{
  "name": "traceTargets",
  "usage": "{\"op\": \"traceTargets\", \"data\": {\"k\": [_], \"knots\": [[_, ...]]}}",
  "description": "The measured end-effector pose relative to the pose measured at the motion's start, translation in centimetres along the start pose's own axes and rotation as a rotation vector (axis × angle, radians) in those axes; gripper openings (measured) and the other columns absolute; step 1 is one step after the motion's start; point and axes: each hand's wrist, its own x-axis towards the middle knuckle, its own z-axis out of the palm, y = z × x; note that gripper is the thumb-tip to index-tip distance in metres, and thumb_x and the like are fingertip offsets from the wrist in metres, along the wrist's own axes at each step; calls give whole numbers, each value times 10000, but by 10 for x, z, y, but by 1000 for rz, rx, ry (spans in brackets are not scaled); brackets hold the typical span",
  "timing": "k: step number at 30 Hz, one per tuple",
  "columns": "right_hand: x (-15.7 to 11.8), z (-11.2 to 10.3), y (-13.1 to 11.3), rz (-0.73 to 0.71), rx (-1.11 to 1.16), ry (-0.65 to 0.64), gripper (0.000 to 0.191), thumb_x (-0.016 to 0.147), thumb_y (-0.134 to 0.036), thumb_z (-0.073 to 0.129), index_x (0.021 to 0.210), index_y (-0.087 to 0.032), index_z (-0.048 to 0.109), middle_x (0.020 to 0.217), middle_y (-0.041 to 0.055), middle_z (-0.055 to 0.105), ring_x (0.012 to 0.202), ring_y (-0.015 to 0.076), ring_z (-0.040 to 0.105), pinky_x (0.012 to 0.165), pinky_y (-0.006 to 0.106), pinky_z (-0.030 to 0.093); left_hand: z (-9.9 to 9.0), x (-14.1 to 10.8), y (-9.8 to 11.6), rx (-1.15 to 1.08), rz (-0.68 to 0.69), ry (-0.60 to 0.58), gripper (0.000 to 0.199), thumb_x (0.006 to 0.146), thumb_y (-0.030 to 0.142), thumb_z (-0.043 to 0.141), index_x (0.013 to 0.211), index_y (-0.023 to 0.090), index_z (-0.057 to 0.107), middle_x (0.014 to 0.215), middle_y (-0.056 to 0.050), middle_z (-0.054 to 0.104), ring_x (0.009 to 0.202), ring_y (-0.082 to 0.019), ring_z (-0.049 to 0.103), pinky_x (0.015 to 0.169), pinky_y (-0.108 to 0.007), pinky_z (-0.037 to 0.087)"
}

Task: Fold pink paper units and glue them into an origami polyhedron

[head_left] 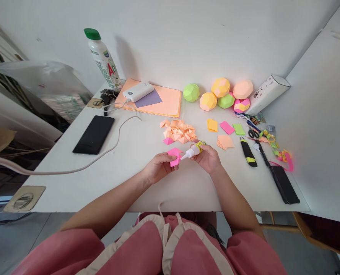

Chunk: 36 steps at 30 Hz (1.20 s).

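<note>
Between the fingers and thumb of my left hand (159, 166) is a pink piece of folded paper (174, 156). My right hand (208, 158) grips a glue bottle (197, 149) with a white nozzle, tilted so that its tip points left at the paper's edge. Whether the tip touches the paper, I cannot tell. Just beyond my hands lies a heap of folded peach paper pieces (179, 131), with one pink folded piece (168, 141) at its near side. Small paper stacks in orange (212, 125), pink (226, 127), green (239, 129) and peach (225, 141) lie to the right.
Several faceted paper balls (208, 101) sit by the wall. Peach sheets (158, 105) carry a white power bank (138, 91); its cable runs left past a black phone (93, 135). A white bottle (104, 61) stands behind. At right lie a cutter (248, 152), scissors (253, 133) and a black case (285, 184).
</note>
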Motion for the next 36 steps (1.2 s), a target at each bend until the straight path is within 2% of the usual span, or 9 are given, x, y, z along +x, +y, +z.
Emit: {"op": "traceTargets", "data": {"k": [4, 8, 12, 17, 23, 29, 36], "knots": [[0, -1, -1, 12, 53, 6, 283, 667, -278, 610, 936, -191, 613, 767, 12, 644, 605, 146, 576, 537, 296, 508, -1, -1, 1, 12, 18, -26, 55, 684, 174, 667, 685, 119, 664, 586, -25, 588, 573, -106, 514, 599, -249, 419], [2, -4, 0, 11, 58, -27, 274, 661, -270, 604, 928, -211, 602, 828, 17, 652, 692, 161, 595, 603, 328, 532, 2, -3, 5, -2, 34, -4, 71, 683, 181, 661, 652, 117, 656, 569, -25, 577, 562, -102, 501, 592, -246, 419], [4, -8, 0, -12, 7, -131, 274, 646, -234, 605, 918, -238, 577, 882, 4, 650, 763, 161, 607, 664, 343, 535, 4, -4, 8, -15, 54, 8, 61, 688, 168, 646, 648, 122, 647, 567, -25, 572, 567, -105, 497, 592, -247, 421], [5, -12, -1, -48, -69, -259, 286, 576, -138, 607, 829, -248, 531, 921, -18, 638, 722, 143, 599, 643, 338, 525, 4, -5, 11, -31, 66, 19, 58, 676, 165, 648, 633, 129, 631, 563, -19, 564, 553, -103, 487, 586, -251, 417], [5, -13, -1, -88, -157, -274, 310, 532, -57, 661, 695, -226, 459, 914, -23, 612, 775, 152, 589, 646, 333, 530, 3, -5, 13, -45, 84, 26, 105, 674, 161, 656, 589, 139, 600, 545, -6, 540, 550, -100, 490, 588, -254, 416], [8, -10, 1, -113, -151, -316, 327, 522, -47, 695, 654, -212, 447, 911, -19, 594, 867, 168, 588, 665, 314, 519, 1, -5, 13, -65, 90, 29, 106, 676, 165, 669, 595, 138, 606, 557, -5, 543, 561, -100, 500, 592, -250, 421], [8, -8, 4, -109, -141, -296, 334, 515, -42, 711, 622, -201, 437, 896, -24, 584, 850, 170, 586, 671, 328, 506, -1, -4, 11, -74, 82, 29, 88, 676, 168, 675, 621, 137, 615, 570, -8, 552, 563, -100, 503, 602, -253, 428]]}}
